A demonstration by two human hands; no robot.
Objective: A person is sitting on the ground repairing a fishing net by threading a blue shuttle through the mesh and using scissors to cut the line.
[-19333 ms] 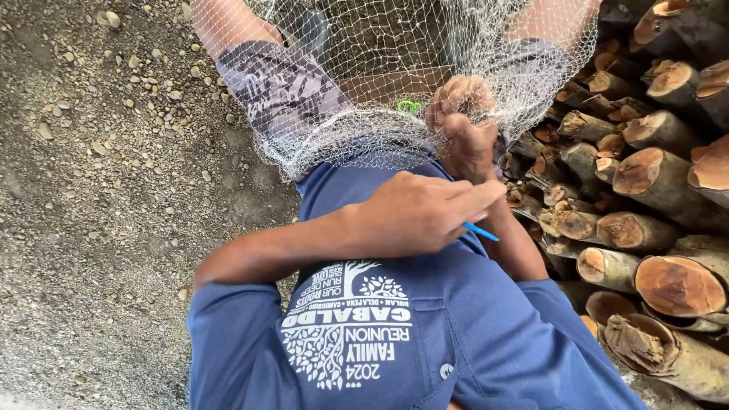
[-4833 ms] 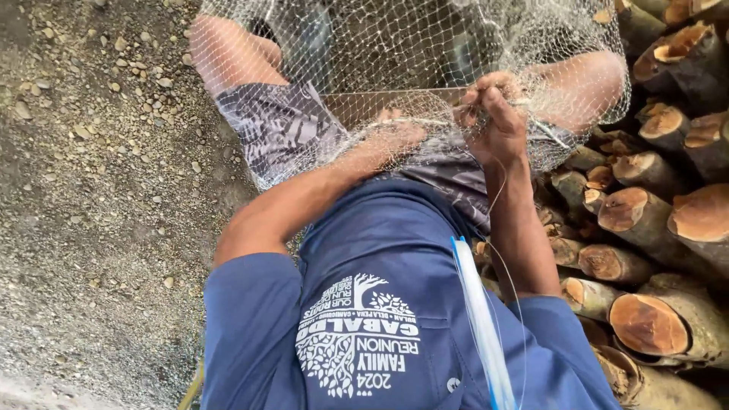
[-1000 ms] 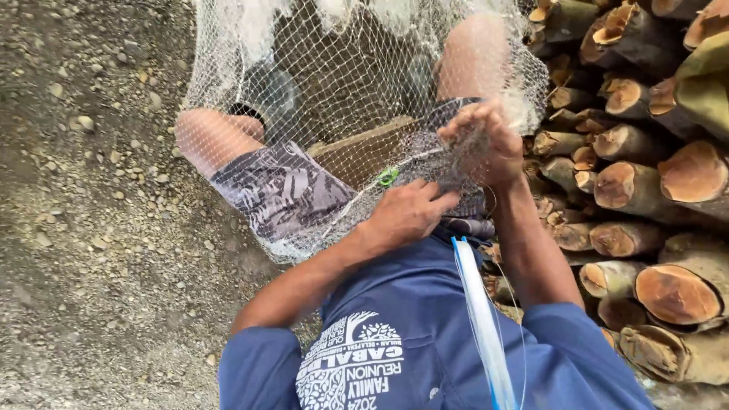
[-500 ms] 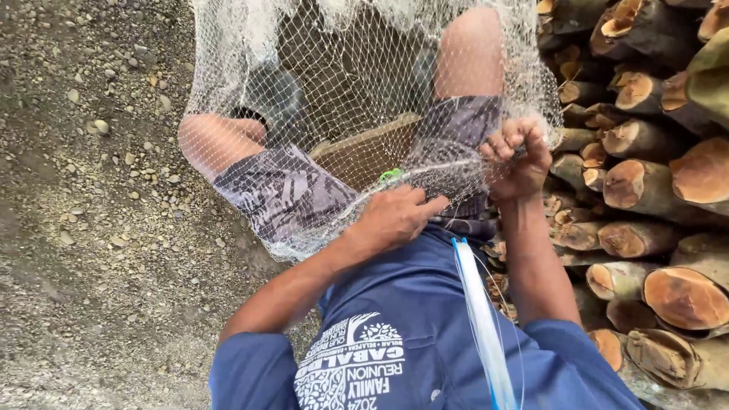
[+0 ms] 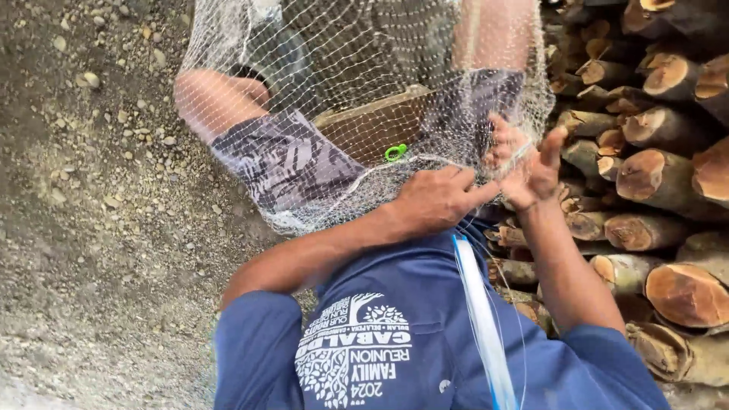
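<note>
A fine white fishing net (image 5: 357, 91) hangs over my knees and patterned shorts (image 5: 285, 163). My left hand (image 5: 437, 199) lies knuckles up on the net's thick lower edge cord and pinches it. Just to its right, my right hand (image 5: 525, 171) is raised with some fingers spread, the mesh caught between thumb and fingers. The two hands almost touch. A small green clip (image 5: 395, 152) sits on the net just above my left hand. A long pale blue netting needle (image 5: 482, 319) lies down my blue shirt, and thin line runs from it up toward my right hand.
Stacked cut logs (image 5: 653, 175) fill the right side, close to my right arm. Gravel and dirt ground (image 5: 91, 190) covers the left. A brown wooden board or box (image 5: 372, 125) shows through the net between my knees.
My right hand has dropped slightly from a closed fist and spread its fingers. My left hand has slid right along the net edge, closer to it.
</note>
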